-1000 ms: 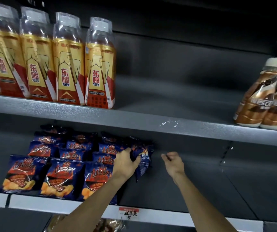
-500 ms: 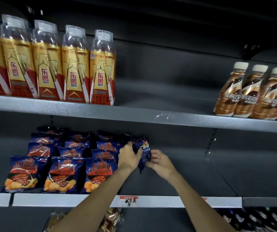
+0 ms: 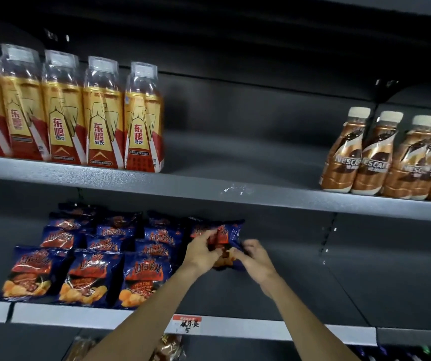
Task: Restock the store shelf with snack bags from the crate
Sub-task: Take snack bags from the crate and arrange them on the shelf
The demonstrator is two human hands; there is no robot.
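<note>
A dark blue snack bag (image 3: 225, 237) with red and orange print stands on the lower shelf (image 3: 300, 282), just right of the stocked rows. My left hand (image 3: 200, 252) grips its left side and my right hand (image 3: 254, 257) pinches its lower right corner. Several matching snack bags (image 3: 89, 277) stand in rows to the left, three across at the front. The crate is out of view.
The upper shelf (image 3: 235, 190) carries yellow-red drink bottles (image 3: 102, 118) at left and brown Nescafe bottles (image 3: 381, 157) at right. A red price tag (image 3: 189, 323) hangs on the lower shelf's front rail. Dark bare shelf floor stretches right of the held bag.
My right hand came in from the right and took hold of the bag that my left hand was holding. The bag now faces forward, and the view has shifted left.
</note>
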